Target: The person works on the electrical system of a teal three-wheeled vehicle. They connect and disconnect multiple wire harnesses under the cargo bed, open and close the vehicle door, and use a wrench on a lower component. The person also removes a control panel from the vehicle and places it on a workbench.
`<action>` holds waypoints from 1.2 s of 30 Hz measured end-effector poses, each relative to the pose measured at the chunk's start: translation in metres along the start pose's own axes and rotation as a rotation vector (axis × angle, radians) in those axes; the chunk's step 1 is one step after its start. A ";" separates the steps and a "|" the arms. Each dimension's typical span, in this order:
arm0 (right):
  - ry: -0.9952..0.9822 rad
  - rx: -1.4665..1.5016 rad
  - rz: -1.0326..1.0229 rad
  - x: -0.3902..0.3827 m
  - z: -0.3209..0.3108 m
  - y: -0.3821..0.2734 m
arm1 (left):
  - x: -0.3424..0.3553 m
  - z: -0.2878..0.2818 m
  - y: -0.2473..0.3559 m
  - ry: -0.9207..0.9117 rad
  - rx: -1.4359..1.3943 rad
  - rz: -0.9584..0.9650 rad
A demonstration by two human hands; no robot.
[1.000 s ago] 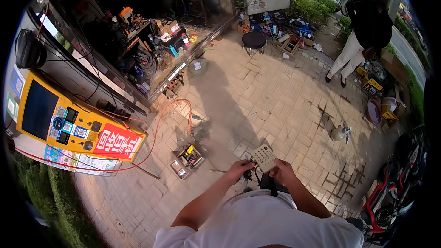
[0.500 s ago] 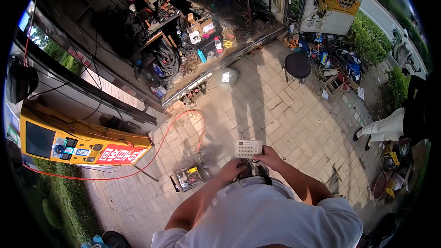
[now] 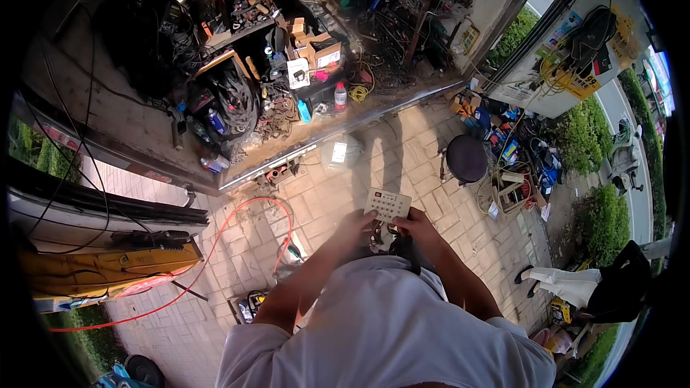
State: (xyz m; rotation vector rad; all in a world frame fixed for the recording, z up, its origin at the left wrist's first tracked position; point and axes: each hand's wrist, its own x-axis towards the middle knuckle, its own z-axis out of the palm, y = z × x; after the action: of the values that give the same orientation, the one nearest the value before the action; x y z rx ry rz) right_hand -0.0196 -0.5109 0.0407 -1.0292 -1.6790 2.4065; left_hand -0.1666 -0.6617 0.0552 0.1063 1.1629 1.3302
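Observation:
A flat beige control box [image 3: 389, 205] is held up in front of me. Its face has rows of small dark buttons and a little dark window at the upper left. My right hand [image 3: 415, 223] grips its lower right corner, thumb on the face. At the lower left corner my left hand [image 3: 355, 224] is closed on it too, slightly blurred, its thumb over the edge. Whatever lies behind the box and under my fingers is hidden. Below it, dark shapes near my waist are too unclear to name.
A round black stool [image 3: 466, 158] stands ahead right, beside a heap of parts and packages [image 3: 528, 147]. A red hose [image 3: 215, 233] loops over the paving at left. An open toolbox [image 3: 248, 305] is by my left arm. Ahead is a cluttered workshop sill [image 3: 338, 129]. Another person [image 3: 575, 284] is at right.
My view has shifted, bringing the workshop closer. My left hand has come up from below the box onto its lower left corner. The box now tilts slightly; my right hand keeps its hold.

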 end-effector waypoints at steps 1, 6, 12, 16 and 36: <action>-0.005 -0.044 -0.019 0.022 0.006 -0.018 | 0.010 -0.009 0.018 0.055 -0.033 0.032; -0.085 0.024 0.065 0.160 0.013 -0.052 | 0.083 -0.068 0.072 0.228 -0.201 0.144; -0.304 0.026 0.281 0.324 0.038 -0.073 | 0.135 -0.148 0.082 0.524 -0.349 0.313; -0.145 -0.076 0.334 0.433 0.015 -0.092 | 0.166 -0.178 0.062 1.044 -0.187 0.186; 0.462 0.524 -0.677 0.757 -0.162 -0.727 | 0.236 -0.198 0.104 1.208 -0.382 -0.045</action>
State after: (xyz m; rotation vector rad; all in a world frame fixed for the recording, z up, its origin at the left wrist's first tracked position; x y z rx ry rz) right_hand -0.7663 0.2149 0.2492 -0.6975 -0.9473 1.8179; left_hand -0.4222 -0.5494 -0.1115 -1.1328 1.8145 1.5632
